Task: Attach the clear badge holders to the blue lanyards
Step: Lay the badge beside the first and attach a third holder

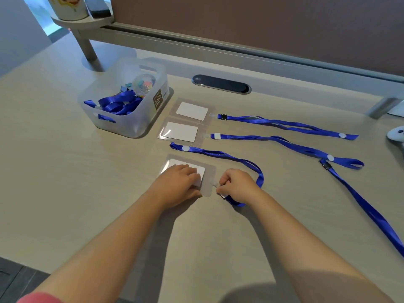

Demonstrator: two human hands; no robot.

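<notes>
A clear badge holder (pixel 208 173) with a white card lies flat on the desk, and my left hand (pixel 179 184) presses down on it. My right hand (pixel 237 184) pinches the white clip end of a blue lanyard (pixel 218 153) at the holder's right edge. That lanyard loops from under my right hand back to the left. Two more badge holders, one at the back (pixel 192 110) and one in front of it (pixel 181 132), lie behind, each joined to a blue lanyard, the far one (pixel 284 123) and the nearer one (pixel 284 142), stretched to the right.
A translucent plastic bin (pixel 131 123) at the left holds several blue lanyards and clips. A dark oval cable port (pixel 220 84) sits behind the badges. Another blue lanyard (pixel 371 213) trails off the right edge. A partition wall (pixel 240 29) runs along the back.
</notes>
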